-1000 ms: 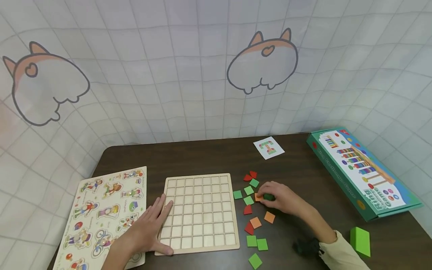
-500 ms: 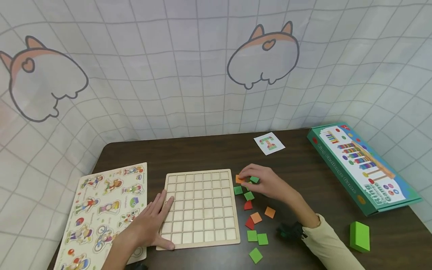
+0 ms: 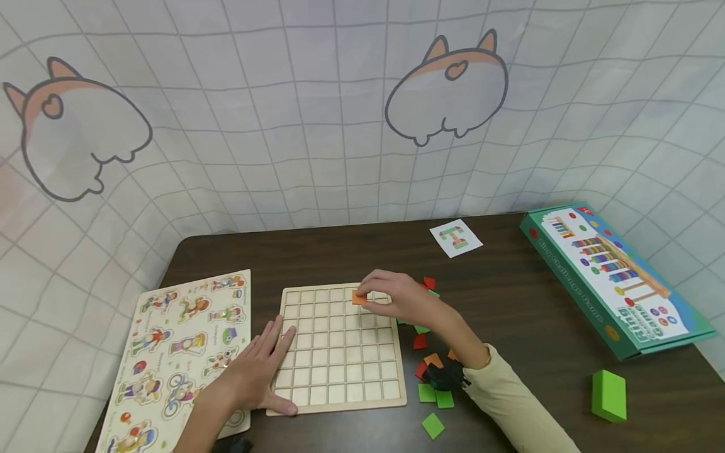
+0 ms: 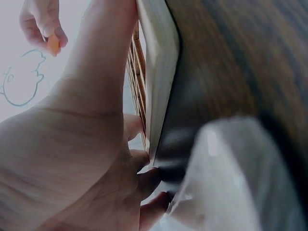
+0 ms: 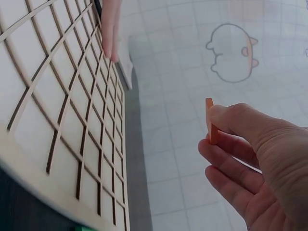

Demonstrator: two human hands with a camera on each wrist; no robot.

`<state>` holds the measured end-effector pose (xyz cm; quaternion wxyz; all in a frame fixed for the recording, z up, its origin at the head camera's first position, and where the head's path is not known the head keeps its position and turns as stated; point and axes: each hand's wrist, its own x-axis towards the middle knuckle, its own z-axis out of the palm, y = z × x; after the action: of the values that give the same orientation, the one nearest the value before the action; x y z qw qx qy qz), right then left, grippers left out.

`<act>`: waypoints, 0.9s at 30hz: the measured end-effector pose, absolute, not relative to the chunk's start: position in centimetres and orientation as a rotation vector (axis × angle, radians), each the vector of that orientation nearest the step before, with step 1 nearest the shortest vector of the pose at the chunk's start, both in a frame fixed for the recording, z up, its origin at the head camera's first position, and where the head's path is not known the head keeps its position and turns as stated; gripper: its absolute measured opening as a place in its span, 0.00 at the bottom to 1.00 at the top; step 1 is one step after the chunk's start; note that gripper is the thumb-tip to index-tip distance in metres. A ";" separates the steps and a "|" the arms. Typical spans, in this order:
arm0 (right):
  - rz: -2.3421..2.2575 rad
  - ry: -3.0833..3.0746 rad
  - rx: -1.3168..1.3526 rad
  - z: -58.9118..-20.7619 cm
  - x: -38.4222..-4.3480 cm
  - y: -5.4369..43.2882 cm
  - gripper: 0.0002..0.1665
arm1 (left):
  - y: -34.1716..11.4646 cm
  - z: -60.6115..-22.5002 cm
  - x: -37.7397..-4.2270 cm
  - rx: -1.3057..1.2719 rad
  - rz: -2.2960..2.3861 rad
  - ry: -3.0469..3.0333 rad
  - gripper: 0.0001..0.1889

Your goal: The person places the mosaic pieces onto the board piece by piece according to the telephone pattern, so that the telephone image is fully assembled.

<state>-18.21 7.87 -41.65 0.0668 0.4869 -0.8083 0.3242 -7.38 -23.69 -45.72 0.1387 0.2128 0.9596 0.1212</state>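
A thin orange square tile (image 3: 359, 297) is pinched between the thumb and fingers of my right hand (image 3: 399, 299), above the far right part of a wooden grid board (image 3: 328, 352). In the right wrist view the orange tile (image 5: 210, 120) is seen edge-on, apart from the board. My left hand (image 3: 252, 371) rests with extended fingers on the board's left edge, thumb near its front corner. Right of the board lie green tiles (image 3: 433, 426), red pieces (image 3: 420, 341) and other orange tiles (image 3: 433, 360), partly hidden by my right arm.
A picture puzzle board (image 3: 187, 352) lies at the left, close to my left forearm. A small card (image 3: 455, 238) with a printed coloured pattern lies at the back. On the right are a green game box (image 3: 617, 277) and a bright green block (image 3: 609, 396).
My right hand has picked up an orange tile from the loose pieces and carried it left over the grid board. The left hand stays at the board's edge.
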 end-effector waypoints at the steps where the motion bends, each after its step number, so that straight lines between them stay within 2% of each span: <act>1: 0.978 -2.428 1.477 -41.7 -18.3 7.7 0.11 | -23.7 -45.7 -7.4 0.614 0.350 2.775 0.71; 10: 1.072 -2.619 1.463 -42.6 -18.4 5.3 0.12 | -23.6 -45.7 -7.5 0.598 0.342 2.776 0.71; 19: 0.830 -2.770 1.443 -43.8 -17.8 2.5 0.09 | -23.6 -45.7 -7.7 0.603 0.332 2.777 0.71; 27: 0.844 -2.844 1.376 -44.4 -17.6 2.2 0.09 | -23.6 -45.7 -7.5 0.594 0.348 2.757 0.71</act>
<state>-17.61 2.20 -44.36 -0.0643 0.4198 -0.8679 0.2576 -7.55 -23.60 -45.65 0.1495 0.2067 0.9593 0.1210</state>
